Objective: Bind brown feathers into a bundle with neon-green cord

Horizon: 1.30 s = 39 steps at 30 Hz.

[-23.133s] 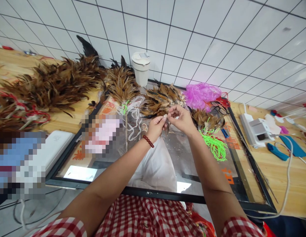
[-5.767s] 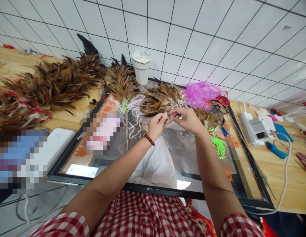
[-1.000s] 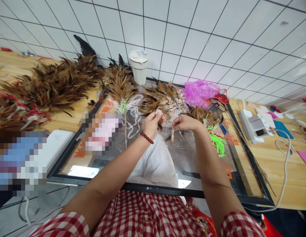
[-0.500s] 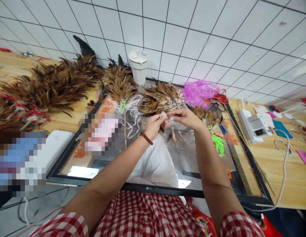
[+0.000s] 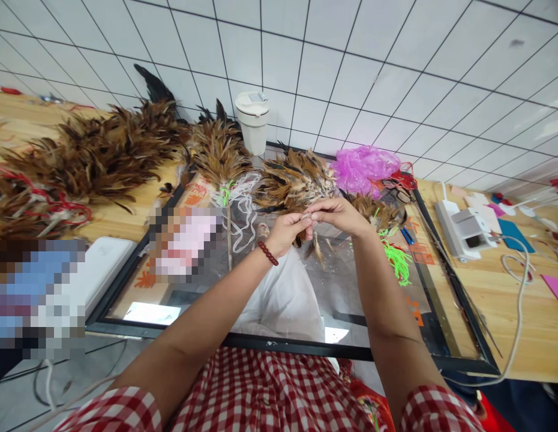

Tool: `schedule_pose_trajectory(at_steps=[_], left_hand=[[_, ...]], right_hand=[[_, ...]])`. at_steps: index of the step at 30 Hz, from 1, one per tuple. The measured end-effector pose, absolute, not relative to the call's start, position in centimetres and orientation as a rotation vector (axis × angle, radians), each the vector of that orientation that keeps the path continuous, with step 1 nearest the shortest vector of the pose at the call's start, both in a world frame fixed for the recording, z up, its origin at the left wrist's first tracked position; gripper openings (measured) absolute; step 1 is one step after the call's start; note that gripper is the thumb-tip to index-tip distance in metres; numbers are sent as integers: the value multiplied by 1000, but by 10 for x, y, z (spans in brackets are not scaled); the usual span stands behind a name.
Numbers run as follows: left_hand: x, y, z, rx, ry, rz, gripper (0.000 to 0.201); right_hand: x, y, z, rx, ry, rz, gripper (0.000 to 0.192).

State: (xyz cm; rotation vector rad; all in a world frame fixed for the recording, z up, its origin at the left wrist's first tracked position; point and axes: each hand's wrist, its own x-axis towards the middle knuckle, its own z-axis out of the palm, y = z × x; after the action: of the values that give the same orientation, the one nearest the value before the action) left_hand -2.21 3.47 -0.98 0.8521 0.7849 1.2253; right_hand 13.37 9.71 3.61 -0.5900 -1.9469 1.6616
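Observation:
My left hand point(image 5: 290, 232), a beaded bracelet at its wrist, is closed in a pinch over the glass-topped frame. My right hand point(image 5: 333, 215) meets it there, thumb and forefinger pinched against the left fingertips. Between them sits a small pale wisp point(image 5: 307, 217) that looks like a small feather, mostly hidden by the fingers. Just behind the hands lies a bundle of brown feathers point(image 5: 292, 180) with pale quill ends at its right. Loose feathers point(image 5: 315, 251) rest on the glass point(image 5: 346, 282) below my fingers.
At left are a feather duster point(image 5: 220, 153) with a stick handle, white string point(image 5: 240, 210) and a large feather pile point(image 5: 94, 153). A lidded cup point(image 5: 252, 123) stands by the wall. Pink plastic point(image 5: 366, 168), green string point(image 5: 396, 258) and a white charger point(image 5: 459, 231) are at right.
My left fingers have shifted slightly right and down, closer against the right fingertips. The pale wisp is now more covered. Everything around the hands looks the same.

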Motion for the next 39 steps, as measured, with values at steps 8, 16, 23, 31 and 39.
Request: schedule_pose_trajectory(at_steps=[8,16,23,31,39], left_hand=[[-25,35,-10,837,739,1128,36],[-25,35,-11,854,734,1152,39],[-24,34,-9,731,661,1125,44],[-29,39,-13,607,631,1203,33],[-24,39,-17,731,691,1261,35]], right_hand=[[139,101,39,-657,-2133,1425,31],[135,100,39,-707,-2099,1348,23],[128,93,41,-755,-2003,1565,30],[120,98,33,-864,-1955,1323,28],[137,100,42,-914,-2119,1203,36]])
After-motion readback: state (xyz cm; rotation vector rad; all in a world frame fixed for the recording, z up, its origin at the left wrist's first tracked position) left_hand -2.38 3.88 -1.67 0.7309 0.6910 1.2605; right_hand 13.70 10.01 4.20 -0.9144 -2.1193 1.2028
